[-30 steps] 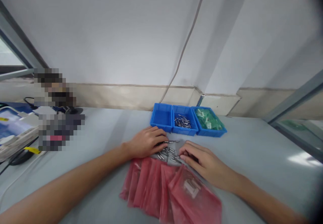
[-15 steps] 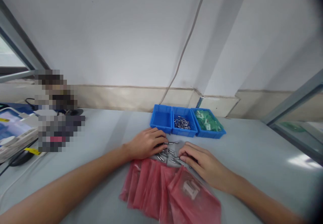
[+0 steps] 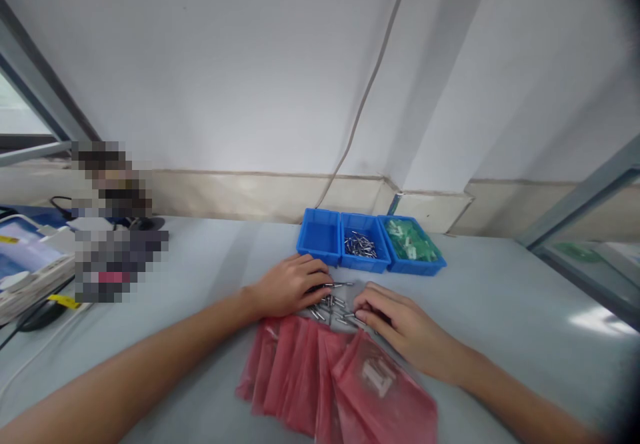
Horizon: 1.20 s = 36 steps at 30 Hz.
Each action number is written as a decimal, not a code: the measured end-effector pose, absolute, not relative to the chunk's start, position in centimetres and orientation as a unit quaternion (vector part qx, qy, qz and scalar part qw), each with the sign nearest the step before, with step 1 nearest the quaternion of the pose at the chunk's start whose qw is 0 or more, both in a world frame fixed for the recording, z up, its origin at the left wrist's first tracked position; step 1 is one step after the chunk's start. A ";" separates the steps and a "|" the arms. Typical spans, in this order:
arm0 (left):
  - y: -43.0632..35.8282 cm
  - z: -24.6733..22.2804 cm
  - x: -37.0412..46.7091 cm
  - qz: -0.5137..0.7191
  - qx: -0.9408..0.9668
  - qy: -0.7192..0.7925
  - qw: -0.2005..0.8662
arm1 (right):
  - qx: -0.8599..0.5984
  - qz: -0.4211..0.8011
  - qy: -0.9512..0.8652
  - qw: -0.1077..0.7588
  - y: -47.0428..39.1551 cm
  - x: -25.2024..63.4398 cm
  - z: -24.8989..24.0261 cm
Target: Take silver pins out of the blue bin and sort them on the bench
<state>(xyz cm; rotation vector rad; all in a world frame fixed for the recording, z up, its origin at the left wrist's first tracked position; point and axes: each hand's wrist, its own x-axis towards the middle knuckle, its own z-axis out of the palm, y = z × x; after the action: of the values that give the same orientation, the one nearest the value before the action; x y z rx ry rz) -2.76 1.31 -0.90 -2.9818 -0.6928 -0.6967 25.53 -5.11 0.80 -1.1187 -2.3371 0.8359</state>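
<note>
Small metal pins [image 3: 331, 303] lie in a loose pile on the table between my hands. My left hand [image 3: 295, 284] rests over the pile's left side, its fingers curved and slightly apart. At the pile's right edge, my right hand [image 3: 387, 311] has its fingers curled with the thumb against the index finger; what they pinch, if anything, is hidden. Just below the pile, red plastic bags [image 3: 300, 371] are fanned out and overlapping. White pieces [image 3: 379, 376] show through the rightmost bag.
Behind the hands stand an empty blue bin [image 3: 321, 232], a blue bin with metal pins [image 3: 360, 245], and a blue bin with green bags [image 3: 413, 241]. A power strip [image 3: 40, 283] and cables lie at left, beside a pixelated area. A wall rises behind.
</note>
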 end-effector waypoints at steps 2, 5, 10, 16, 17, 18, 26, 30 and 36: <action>1.3 -0.9 -2.8 -0.221 -0.950 -0.220 0.000 | -0.403 0.300 -0.839 0.208 -5.1 25.5 0.9; 1.3 -1.0 -2.8 -0.222 -0.949 -0.222 -0.001 | -0.405 0.299 -0.839 0.209 -5.1 25.5 0.9; 1.3 -0.9 -2.7 -0.226 -0.949 -0.222 0.000 | -0.404 0.293 -0.841 0.207 -5.1 25.4 0.9; 1.4 -1.1 -2.8 -0.232 -0.947 -0.220 -0.002 | -0.409 0.296 -0.838 0.207 -5.2 25.5 0.9; 1.4 -1.1 -2.8 -0.232 -0.948 -0.220 -0.003 | -0.409 0.296 -0.838 0.207 -5.2 25.4 0.9; 1.4 -1.1 -2.8 -0.231 -0.948 -0.221 -0.004 | -0.408 0.297 -0.838 0.207 -5.2 25.4 0.9; 1.3 -0.9 -2.7 -0.228 -0.948 -0.221 0.001 | -0.406 0.294 -0.840 0.207 -5.2 25.5 0.9; 1.2 -0.7 -2.7 -0.225 -0.949 -0.221 0.001 | -0.409 0.291 -0.840 0.208 -5.2 25.5 0.9; 1.3 -0.8 -2.7 -0.222 -0.950 -0.221 0.000 | -0.409 0.288 -0.841 0.208 -5.1 25.5 0.8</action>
<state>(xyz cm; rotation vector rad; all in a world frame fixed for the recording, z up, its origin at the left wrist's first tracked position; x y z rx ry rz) -2.73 1.26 -0.79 -2.9835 -0.6948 -0.6982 25.50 -5.13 0.79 -1.1378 -2.3408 0.8021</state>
